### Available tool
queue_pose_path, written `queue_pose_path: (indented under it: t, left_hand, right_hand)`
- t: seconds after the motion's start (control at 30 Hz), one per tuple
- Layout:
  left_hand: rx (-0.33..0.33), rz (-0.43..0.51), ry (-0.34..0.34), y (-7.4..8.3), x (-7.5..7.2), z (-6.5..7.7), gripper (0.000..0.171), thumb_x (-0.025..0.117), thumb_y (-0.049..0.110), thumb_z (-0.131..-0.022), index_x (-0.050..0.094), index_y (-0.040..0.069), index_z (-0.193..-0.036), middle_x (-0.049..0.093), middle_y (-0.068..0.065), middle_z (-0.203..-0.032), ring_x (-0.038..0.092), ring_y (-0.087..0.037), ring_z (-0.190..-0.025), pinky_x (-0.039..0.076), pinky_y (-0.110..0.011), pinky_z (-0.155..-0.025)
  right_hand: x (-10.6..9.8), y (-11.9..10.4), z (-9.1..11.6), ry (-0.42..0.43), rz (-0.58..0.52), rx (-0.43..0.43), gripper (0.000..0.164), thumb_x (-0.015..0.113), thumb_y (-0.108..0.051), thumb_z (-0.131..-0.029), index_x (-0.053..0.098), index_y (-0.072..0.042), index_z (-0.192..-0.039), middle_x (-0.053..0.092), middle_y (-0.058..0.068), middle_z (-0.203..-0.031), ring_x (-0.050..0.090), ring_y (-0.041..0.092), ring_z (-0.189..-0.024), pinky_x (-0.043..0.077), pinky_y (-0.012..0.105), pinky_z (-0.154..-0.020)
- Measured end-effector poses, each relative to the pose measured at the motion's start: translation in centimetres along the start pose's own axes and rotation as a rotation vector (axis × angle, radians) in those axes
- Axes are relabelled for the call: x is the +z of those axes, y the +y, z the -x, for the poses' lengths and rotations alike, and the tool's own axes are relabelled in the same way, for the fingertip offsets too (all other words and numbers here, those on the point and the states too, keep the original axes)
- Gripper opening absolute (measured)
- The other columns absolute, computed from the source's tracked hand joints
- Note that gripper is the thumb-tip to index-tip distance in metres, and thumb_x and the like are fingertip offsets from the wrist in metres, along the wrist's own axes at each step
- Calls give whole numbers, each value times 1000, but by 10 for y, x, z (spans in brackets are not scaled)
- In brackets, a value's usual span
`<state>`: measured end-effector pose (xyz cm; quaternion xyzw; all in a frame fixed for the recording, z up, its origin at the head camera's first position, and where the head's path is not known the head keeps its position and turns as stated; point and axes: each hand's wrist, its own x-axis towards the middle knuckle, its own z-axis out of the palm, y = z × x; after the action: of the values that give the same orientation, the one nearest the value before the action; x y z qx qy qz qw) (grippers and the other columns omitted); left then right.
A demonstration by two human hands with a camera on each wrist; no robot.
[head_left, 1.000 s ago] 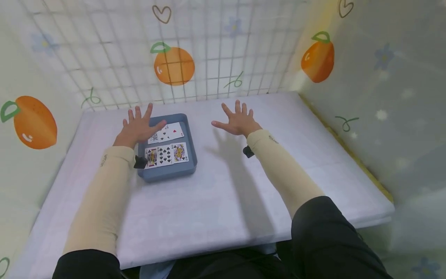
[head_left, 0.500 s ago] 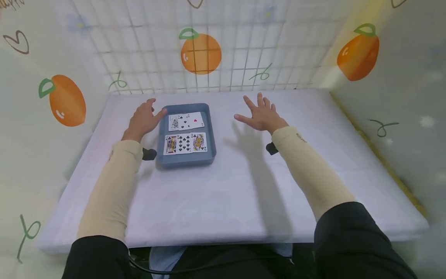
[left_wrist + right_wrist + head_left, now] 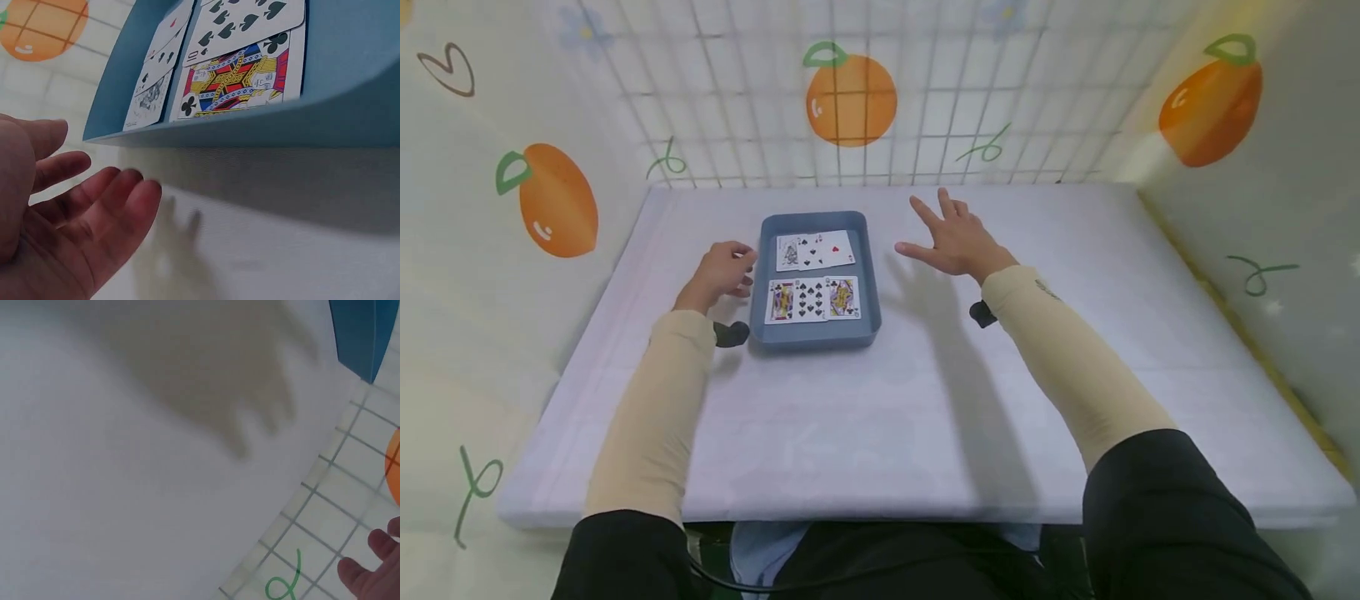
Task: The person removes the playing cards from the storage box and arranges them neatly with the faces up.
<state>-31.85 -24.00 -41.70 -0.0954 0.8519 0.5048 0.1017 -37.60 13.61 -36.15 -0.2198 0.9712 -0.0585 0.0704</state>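
Observation:
A blue-grey tray (image 3: 815, 340) lies on the table, left of the middle. Two rows of playing cards lie face up in it: a joker (image 3: 787, 252) heads the far row, and the near row has a king of clubs (image 3: 781, 302), a ten of spades (image 3: 810, 300) and a queen (image 3: 843, 298). My left hand (image 3: 718, 273) is beside the tray's left wall, fingers loosely bent, holding nothing; in the left wrist view its fingers (image 3: 119, 200) are apart from the wall. My right hand (image 3: 958, 237) hovers right of the tray with fingers spread.
White cloth covers the table (image 3: 865, 433). A wire grid (image 3: 955, 100) behind a printed curtain stands along the far edge, and curtains hang at both sides. A black cable (image 3: 820, 583) runs near my lap.
My left hand has moved from over the tray to its left side and lowered, its fingers bending from spread. The right hand stays raised, and the head view has shifted.

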Motion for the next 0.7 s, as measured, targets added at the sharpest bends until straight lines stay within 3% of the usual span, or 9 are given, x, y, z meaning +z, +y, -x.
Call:
queue_pose_path:
  t: [0.1,0.3,0.7]
  left_hand:
    - [-11,81,-12,-8,4,-2,45,46,22,-106,42,-2,-144,53,-25,-131,59,-36,-115,59,-35,-84]
    - [-30,123,-39,-23,13,-5,49,51,23,-104,41,1,-147,54,-22,-131,58,-32,-116,57,-38,-89]
    - [-58,252,-62,-31,11,-13,53,56,23,-102,40,2,-149,55,-21,-136,58,-31,-120,56,-39,-91]
  right_hand:
    - [2,-9,-7,18,13,-42,97,35,-82,-86,6,-26,-160,-5,22,-163,9,46,-146,18,67,-114]
    - [7,-28,-22,50,37,-150,94,42,-77,-88,12,-25,-160,9,19,-163,18,42,-143,26,64,-113]
    - [11,-59,-48,58,61,-295,92,53,-71,-88,22,-21,-158,25,19,-157,26,38,-140,31,57,-112]
